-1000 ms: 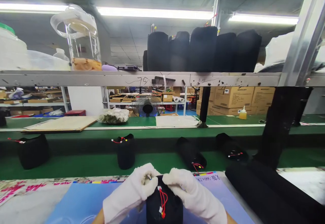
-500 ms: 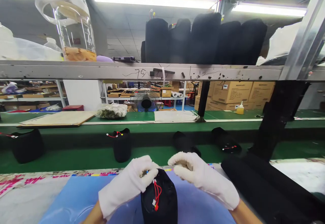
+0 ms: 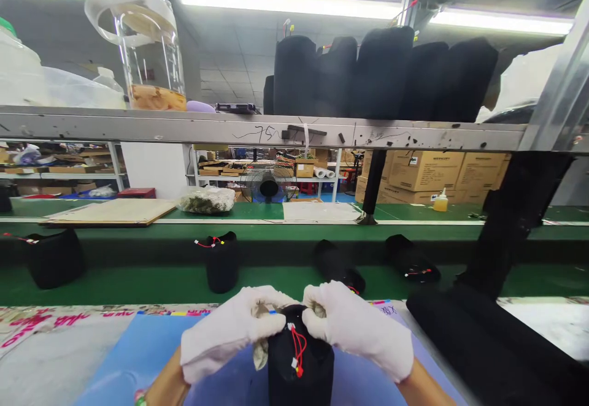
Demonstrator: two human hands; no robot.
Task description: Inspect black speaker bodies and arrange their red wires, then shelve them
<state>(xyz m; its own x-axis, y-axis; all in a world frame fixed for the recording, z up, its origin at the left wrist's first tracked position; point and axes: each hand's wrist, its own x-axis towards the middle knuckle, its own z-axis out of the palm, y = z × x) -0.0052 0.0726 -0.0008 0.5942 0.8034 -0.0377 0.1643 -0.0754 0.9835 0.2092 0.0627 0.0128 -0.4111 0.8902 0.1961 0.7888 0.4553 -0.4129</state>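
Observation:
A black fabric sleeve [image 3: 301, 378] stands on the blue sheet [image 3: 124, 363] at the bottom centre, red wires [image 3: 298, 348] with small connectors hanging down its front. My white-gloved left hand [image 3: 246, 326] pinches the top left of its rim; a greyish crumpled bit [image 3: 260, 352] shows beneath those fingers. On the rim's top right, my gloved right hand [image 3: 350, 326] has its fingers closed on the black fabric. The inside of the sleeve is hidden from view.
Several black sleeves lie or stand on the green belt [image 3: 151, 283] ahead. Long black rolls [image 3: 488, 344] lie at the right. A metal shelf [image 3: 207, 129] crosses above, bearing a jar [image 3: 154, 56] and more black pieces. A dark post [image 3: 515, 222] stands at the right.
My right hand has moved in from beside the sleeve and closed on its rim. The greyish bit now shows below my left hand. The camera view has shifted slightly.

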